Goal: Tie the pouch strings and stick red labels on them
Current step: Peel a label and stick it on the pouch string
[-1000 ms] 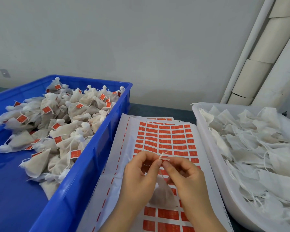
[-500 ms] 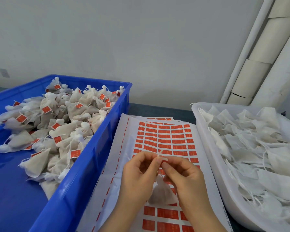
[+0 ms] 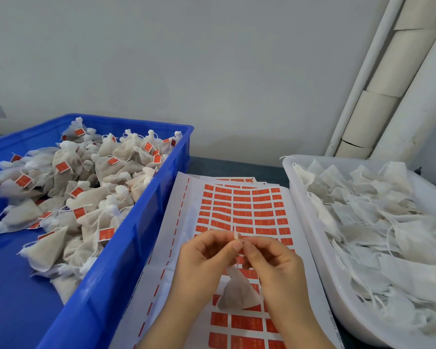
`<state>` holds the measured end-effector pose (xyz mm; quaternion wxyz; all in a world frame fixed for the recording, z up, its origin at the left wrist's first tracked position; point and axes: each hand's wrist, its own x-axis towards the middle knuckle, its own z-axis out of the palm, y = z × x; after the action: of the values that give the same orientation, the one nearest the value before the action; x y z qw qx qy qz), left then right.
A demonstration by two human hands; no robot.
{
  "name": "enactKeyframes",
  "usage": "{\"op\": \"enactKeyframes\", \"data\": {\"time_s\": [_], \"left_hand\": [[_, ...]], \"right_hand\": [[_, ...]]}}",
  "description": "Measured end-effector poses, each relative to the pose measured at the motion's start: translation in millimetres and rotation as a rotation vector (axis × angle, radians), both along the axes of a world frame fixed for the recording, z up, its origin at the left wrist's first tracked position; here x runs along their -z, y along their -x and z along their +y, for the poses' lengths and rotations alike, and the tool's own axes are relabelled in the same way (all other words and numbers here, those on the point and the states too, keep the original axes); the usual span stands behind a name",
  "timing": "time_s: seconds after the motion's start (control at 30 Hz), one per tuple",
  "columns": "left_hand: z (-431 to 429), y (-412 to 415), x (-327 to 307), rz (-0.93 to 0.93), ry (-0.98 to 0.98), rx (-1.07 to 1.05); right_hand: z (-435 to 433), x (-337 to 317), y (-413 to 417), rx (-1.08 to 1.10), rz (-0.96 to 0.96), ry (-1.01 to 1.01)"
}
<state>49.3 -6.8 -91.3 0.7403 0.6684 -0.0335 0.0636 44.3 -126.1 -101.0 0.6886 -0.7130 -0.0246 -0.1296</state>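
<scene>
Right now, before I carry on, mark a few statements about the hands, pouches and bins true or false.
1. The left hand and right hand pinch the string of one pouch. True.
2. That pouch hangs over the blue bin. False: it hangs over the label sheet.
3. The bin pouches carry red labels. True.
4. The tub pouches carry red labels. False: none shows a label.
5. The label sheet lies between the blue bin and the white tub. True.
</scene>
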Motion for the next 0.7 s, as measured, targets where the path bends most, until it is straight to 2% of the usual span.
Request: {"op": "enactKeyframes", "data": {"time_s": [0.13,0.37,0.57,0.7], "left_hand": [[1.5,0.2,-0.3,-0.016,-0.025,0.009],[2.6,-0.5,-0.2,-0.043,-0.075,-0.011],[-0.6,3.1,2.2,-0.056,-0.215,-0.024],[2.3,-0.8,2.3,-0.039,-0.208,-0.030]], "right_hand": [[-1.0,-0.2,1.1,0.044,-0.054,0.043],[1.4,2.6,-0.2,0.069,-0.033,-0.003],[2.4,3.0,-0.9,0.068,-0.098,0.077],[-1.2,4.2,-1.7,0.043,-0.072,0.037]]}}
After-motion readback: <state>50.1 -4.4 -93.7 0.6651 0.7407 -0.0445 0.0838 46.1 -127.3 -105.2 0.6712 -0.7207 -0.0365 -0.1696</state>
